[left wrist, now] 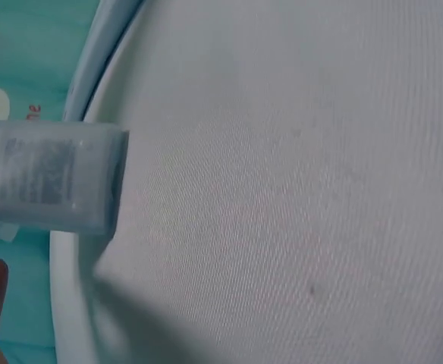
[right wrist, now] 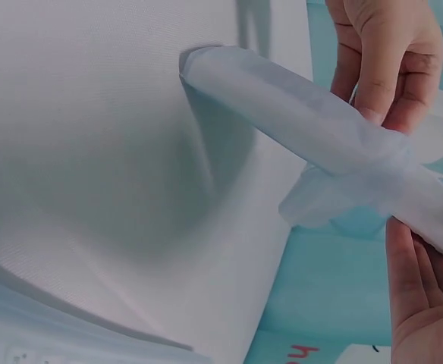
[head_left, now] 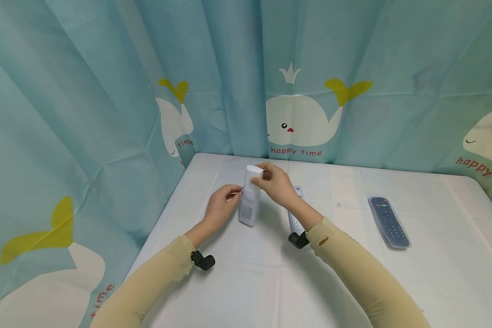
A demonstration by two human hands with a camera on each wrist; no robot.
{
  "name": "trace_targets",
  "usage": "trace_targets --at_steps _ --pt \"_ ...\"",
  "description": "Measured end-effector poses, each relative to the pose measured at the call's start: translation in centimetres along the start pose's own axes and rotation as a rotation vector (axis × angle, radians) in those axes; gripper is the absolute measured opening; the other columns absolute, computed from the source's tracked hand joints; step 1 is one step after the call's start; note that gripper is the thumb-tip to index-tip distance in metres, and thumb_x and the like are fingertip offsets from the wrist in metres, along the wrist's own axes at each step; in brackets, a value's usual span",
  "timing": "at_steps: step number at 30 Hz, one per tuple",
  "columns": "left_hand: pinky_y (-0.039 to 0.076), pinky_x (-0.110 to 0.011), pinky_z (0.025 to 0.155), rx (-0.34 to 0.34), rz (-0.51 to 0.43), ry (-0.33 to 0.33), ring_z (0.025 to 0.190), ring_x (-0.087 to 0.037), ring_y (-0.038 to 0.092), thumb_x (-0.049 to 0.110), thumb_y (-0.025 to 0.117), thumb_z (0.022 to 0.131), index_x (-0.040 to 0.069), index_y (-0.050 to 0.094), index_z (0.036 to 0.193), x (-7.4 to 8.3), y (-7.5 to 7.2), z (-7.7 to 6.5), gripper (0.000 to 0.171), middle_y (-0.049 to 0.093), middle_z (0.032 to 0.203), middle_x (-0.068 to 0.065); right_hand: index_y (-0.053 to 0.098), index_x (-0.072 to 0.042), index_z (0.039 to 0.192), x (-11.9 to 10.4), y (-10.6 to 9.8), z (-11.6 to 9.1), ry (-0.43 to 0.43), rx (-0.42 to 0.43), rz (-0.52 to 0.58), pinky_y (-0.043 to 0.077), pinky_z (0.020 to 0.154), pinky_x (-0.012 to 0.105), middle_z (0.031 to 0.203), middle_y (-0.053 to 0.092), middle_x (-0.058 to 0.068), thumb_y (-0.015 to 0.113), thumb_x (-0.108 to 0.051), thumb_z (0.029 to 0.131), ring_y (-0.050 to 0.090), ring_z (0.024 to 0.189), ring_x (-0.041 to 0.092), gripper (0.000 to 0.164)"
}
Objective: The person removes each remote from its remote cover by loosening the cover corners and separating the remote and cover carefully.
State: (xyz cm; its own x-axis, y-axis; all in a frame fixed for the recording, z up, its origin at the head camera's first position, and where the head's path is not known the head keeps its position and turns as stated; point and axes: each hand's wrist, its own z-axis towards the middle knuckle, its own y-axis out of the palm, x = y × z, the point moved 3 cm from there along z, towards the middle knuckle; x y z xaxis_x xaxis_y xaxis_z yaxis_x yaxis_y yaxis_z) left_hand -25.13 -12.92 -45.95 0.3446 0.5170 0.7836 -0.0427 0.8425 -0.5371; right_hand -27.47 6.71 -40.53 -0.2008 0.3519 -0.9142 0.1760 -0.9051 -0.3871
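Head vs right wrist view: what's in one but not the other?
Head only: the dark remote at the table's right, plus black wrist devices.
Right wrist only, as far as I can tell: a loose translucent flap standing out from the held white object.
Both: that object, left hand, right hand, table, curtain, part of the pale remote.

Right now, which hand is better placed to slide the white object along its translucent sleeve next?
Probably the right hand: it grips the white object near its upper, uncovered end, while the left hand pinches the translucent sleeve lower down.
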Motion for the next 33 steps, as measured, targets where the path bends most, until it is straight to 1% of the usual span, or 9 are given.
trace_targets --at_steps 3,7,10,13,16,20,25,28,33 --pt "0.057 -0.034 0.088 0.015 0.103 0.043 0.104 -0.021 0.068 0.011 0.066 0.101 0.008 0.072 0.114 0.1 -0.2 0.1 0.015 0.071 0.114 -0.005 0.06 -0.007 0.135 -0.1 0.0 -0.1 -0.005 -0.005 -0.001 0.057 0.086 0.042 0.119 0.069 0.013 0.073 -0.019 0.098 0.065 0.108 0.027 0.041" --pt "0.057 -0.033 0.083 0.013 0.234 0.078 0.1 -0.017 0.069 0.012 0.065 0.101 0.012 0.072 0.113 0.0 -0.4 0.4 0.014 0.071 0.112 -0.001 0.06 -0.006 0.135 -0.3 0.2 -0.1 -0.021 -0.016 0.001 0.057 0.087 0.043 0.121 0.069 0.013 0.073 -0.018 0.098 0.065 0.108 0.027 0.041" --pt "0.057 -0.034 0.081 -0.004 0.311 0.116 0.099 -0.016 0.068 0.012 0.064 0.1 0.013 0.072 0.111 0.0 -0.5 0.7 0.013 0.071 0.109 0.001 0.061 -0.005 0.135 -0.2 0.1 -0.1 -0.028 -0.005 -0.004 0.057 0.087 0.043 0.122 0.069 0.013 0.073 -0.018 0.098 0.066 0.109 0.027 0.041" --pt "0.056 -0.034 0.078 -0.034 0.388 0.16 0.095 -0.014 0.067 0.011 0.065 0.099 0.013 0.072 0.106 0.1 -0.5 0.9 0.011 0.07 0.104 0.002 0.062 -0.005 0.135 0.1 0.0 0.1 -0.03 0.022 -0.004 0.058 0.086 0.041 0.122 0.07 0.014 0.072 -0.017 0.098 0.067 0.109 0.026 0.041" --pt "0.056 -0.033 0.075 -0.065 0.442 0.186 0.09 -0.014 0.065 0.01 0.066 0.097 0.013 0.072 0.103 0.0 -0.3 0.8 0.008 0.07 0.1 0.002 0.062 -0.004 0.135 0.4 -0.1 0.3 -0.035 0.048 0.008 0.058 0.085 0.04 0.121 0.071 0.014 0.073 -0.016 0.098 0.068 0.107 0.026 0.041" --pt "0.055 -0.032 0.071 -0.085 0.466 0.183 0.085 -0.014 0.065 0.009 0.068 0.096 0.013 0.072 0.1 -0.1 -0.3 0.6 0.007 0.07 0.097 0.001 0.062 -0.001 0.135 0.5 -0.2 0.5 -0.046 0.067 0.035 0.059 0.084 0.04 0.12 0.071 0.017 0.073 -0.013 0.097 0.069 0.107 0.027 0.041" --pt "0.055 -0.033 0.07 -0.089 0.461 0.169 0.085 -0.017 0.068 0.008 0.069 0.094 0.012 0.072 0.098 -0.2 -0.2 0.4 0.006 0.071 0.096 0.001 0.062 -0.001 0.135 0.7 -0.1 0.8 -0.036 0.079 0.041 0.059 0.082 0.039 0.119 0.071 0.016 0.073 -0.014 0.097 0.069 0.105 0.027 0.041" --pt "0.056 -0.035 0.071 -0.082 0.45 0.158 0.089 -0.019 0.069 0.01 0.069 0.095 0.013 0.071 0.099 -0.3 -0.1 0.5 0.005 0.071 0.098 0.001 0.062 -0.001 0.136 0.8 -0.1 1.1 -0.028 0.075 0.036 0.06 0.081 0.038 0.117 0.071 0.016 0.073 -0.014 0.097 0.07 0.103 0.026 0.042" --pt "0.055 -0.035 0.072 -0.053 0.441 0.141 0.092 -0.017 0.068 0.014 0.069 0.098 0.014 0.071 0.105 -0.3 0.1 0.5 0.008 0.07 0.102 0.002 0.062 -0.001 0.136 0.9 -0.2 1.6 -0.003 0.082 0.011 0.061 0.078 0.036 0.11 0.072 0.015 0.075 -0.016 0.096 0.071 0.097 0.025 0.045"
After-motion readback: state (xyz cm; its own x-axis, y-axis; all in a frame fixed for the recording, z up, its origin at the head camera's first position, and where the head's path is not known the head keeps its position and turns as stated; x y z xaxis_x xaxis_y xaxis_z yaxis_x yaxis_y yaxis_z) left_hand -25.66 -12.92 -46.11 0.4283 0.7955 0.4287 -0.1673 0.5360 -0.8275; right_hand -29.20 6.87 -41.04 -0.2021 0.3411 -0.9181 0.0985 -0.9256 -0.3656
